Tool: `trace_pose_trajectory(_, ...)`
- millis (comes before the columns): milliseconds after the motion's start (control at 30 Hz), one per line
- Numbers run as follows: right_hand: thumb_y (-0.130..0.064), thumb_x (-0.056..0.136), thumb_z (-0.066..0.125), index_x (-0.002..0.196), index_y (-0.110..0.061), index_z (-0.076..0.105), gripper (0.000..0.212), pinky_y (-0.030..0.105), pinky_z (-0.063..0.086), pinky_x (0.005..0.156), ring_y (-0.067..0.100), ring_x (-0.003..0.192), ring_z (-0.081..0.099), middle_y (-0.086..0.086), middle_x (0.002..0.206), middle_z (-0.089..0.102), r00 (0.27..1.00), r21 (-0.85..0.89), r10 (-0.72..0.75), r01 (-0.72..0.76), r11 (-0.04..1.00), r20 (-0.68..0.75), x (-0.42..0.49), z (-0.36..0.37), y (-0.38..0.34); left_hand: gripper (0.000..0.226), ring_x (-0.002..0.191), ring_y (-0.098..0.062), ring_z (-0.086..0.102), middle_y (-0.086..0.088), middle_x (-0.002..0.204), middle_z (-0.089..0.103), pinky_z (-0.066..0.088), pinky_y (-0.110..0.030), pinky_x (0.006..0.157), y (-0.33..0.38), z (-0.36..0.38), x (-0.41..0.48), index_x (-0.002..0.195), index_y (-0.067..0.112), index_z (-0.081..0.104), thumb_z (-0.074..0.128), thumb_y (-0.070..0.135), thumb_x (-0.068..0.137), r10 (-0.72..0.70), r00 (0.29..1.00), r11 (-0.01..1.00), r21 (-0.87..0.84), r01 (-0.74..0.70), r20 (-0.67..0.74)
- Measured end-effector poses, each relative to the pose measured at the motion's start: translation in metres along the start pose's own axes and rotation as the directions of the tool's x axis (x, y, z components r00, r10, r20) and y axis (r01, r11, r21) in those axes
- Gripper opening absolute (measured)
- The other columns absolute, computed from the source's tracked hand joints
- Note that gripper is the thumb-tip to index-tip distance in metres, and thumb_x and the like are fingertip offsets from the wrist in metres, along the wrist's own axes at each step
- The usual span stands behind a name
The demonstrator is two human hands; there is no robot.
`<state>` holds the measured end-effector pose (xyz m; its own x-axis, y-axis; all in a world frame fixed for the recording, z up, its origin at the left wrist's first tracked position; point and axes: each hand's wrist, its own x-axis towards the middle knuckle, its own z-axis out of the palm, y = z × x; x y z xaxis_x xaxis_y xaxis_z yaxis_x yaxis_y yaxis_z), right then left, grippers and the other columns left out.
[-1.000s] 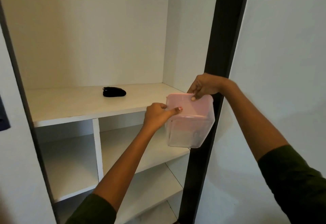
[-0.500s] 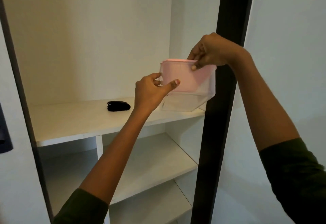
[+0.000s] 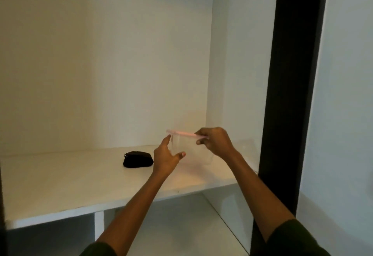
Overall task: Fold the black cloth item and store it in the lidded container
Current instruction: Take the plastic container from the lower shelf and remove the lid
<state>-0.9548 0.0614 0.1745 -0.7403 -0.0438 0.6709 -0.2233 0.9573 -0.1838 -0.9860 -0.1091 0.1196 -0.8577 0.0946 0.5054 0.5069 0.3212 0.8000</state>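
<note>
A clear plastic container [image 3: 193,150] with a pink lid [image 3: 181,133] stands on the white shelf [image 3: 60,183], right of centre. My right hand [image 3: 214,141] pinches the lid's right edge. My left hand [image 3: 166,157] is cupped against the container's left side, fingers spread and fairly straight. A small black cloth item [image 3: 138,159], bundled up, lies on the shelf just left of my left hand, apart from it.
The shelf is inside a white cupboard with a back wall and a right side wall [image 3: 226,74]. A black vertical frame [image 3: 290,94] stands to the right. Lower shelves [image 3: 177,231] show beneath, with a white divider [image 3: 99,225].
Both hands carried the container up from below the shelf edge and set it down on the shelf. My left hand has loosened from the lid to the container's side.
</note>
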Motion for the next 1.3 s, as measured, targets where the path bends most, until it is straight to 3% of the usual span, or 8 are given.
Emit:
trace_pose_trajectory(200, -0.011, 0.063, 0.083, 0.087, -0.015, 0.077, 0.025, 0.024, 0.057, 0.064, 0.023, 0.07, 0.075, 0.004, 0.082, 0.079, 0.965, -0.009, -0.246, 0.246, 0.969, -0.085, 0.012, 0.064, 0.036, 0.11, 0.128, -0.03, 0.048, -0.009, 0.14, 0.045, 0.046, -0.041, 0.1, -0.03, 0.019, 0.035, 0.144, 0.018, 0.019, 0.088, 0.023, 0.058, -0.143, 0.987, 0.989, -0.018, 0.145, 0.071)
trace_pose_trajectory(333, -0.018, 0.071, 0.079, 0.097, -0.016, 0.075, 0.026, 0.027, 0.056, 0.075, 0.021, 0.087, 0.073, 0.001, 0.097, 0.077, 0.975, 0.079, -0.22, 0.222, 0.972, -0.033, 0.018, 0.076, 0.048, 0.121, 0.127, -0.028, 0.045, -0.007, 0.135, 0.043, 0.048, -0.045, 0.101, -0.053, 0.029, 0.064, 0.138, 0.02, 0.019, 0.089, 0.039, 0.042, -0.214, 0.972, 0.976, -0.026, 0.218, 0.1)
trace_pose_trajectory(400, -0.025, 0.076, 0.076, 0.103, -0.02, 0.073, 0.028, 0.03, 0.053, 0.083, 0.017, 0.097, 0.068, -0.002, 0.106, 0.075, 0.983, 0.141, -0.165, 0.153, 0.978, 0.08, 0.028, 0.071, 0.051, 0.13, 0.12, -0.029, 0.05, -0.008, 0.136, 0.041, 0.055, -0.045, 0.09, -0.058, 0.033, 0.069, 0.141, 0.032, 0.008, 0.089, 0.039, 0.039, -0.251, 0.957, 0.959, -0.095, 0.266, 0.146)
trace_pose_trajectory(500, -0.035, 0.076, 0.075, 0.107, -0.018, 0.071, 0.035, 0.033, 0.053, 0.089, 0.018, 0.104, 0.063, 0.001, 0.115, 0.071, 0.96, 0.266, -0.171, 0.11, 0.958, 0.22, 0.04, 0.064, 0.04, 0.108, 0.096, -0.017, 0.055, -0.008, 0.131, 0.04, 0.058, -0.021, 0.058, -0.062, 0.036, 0.065, 0.146, 0.029, 0.004, 0.079, 0.005, 0.071, -0.241, 0.95, 0.937, -0.207, 0.281, 0.199)
trace_pose_trajectory(767, -0.051, 0.092, 0.046, 0.128, -0.019, 0.058, 0.05, 0.036, 0.047, 0.094, 0.024, 0.112, 0.061, 0.003, 0.127, 0.065, 0.941, 0.116, -0.242, 0.22, 0.969, 0.237, 0.045, 0.097, 0.004, 0.125, 0.127, -0.025, 0.048, -0.004, 0.143, 0.045, 0.045, -0.042, 0.104, -0.07, 0.038, 0.064, 0.15, 0.031, 0.004, 0.084, 0.033, 0.054, -0.251, 0.945, 0.939, -0.186, 0.29, 0.208)
trace_pose_trajectory(933, -0.039, 0.098, 0.037, 0.091, -0.006, 0.066, 0.044, 0.033, 0.045, 0.064, 0.025, 0.071, 0.062, 0.012, 0.084, 0.071, 0.888, -0.054, -0.363, 0.392, 0.918, 0.282, 0.057, 0.097, -0.004, 0.127, 0.13, -0.025, 0.047, -0.002, 0.141, 0.048, 0.041, -0.047, 0.108, -0.075, 0.037, 0.067, 0.149, 0.035, 0.008, 0.085, 0.039, 0.048, -0.255, 0.943, 0.947, -0.144, 0.289, 0.215)
trace_pose_trajectory(1067, -0.029, 0.1, 0.033, 0.075, -0.005, 0.051, 0.039, 0.029, 0.031, 0.05, 0.015, 0.049, 0.04, 0.001, 0.055, 0.042, 0.817, -0.151, -0.437, 0.519, 0.841, 0.376, 0.064, 0.089, -0.011, 0.109, 0.13, -0.026, 0.046, -0.003, 0.141, 0.048, 0.04, -0.043, 0.108, -0.075, 0.039, 0.069, 0.148, 0.03, 0.011, 0.083, 0.021, 0.067, -0.252, 0.951, 0.954, -0.116, 0.275, 0.181)
trace_pose_trajectory(1300, -0.009, 0.095, 0.047, 0.098, 0.002, 0.063, 0.019, 0.027, 0.035, 0.051, 0.018, 0.058, 0.038, 0.013, 0.084, 0.065, 0.626, -0.366, -0.593, 0.779, 0.509, 0.506, 0.065, 0.078, -0.015, 0.099, 0.135, -0.024, 0.038, -0.002, 0.145, 0.043, 0.035, -0.033, 0.104, -0.075, 0.04, 0.069, 0.148, 0.027, 0.013, 0.078, 0.017, 0.074, -0.205, 0.965, 0.967, -0.116, 0.226, 0.165)
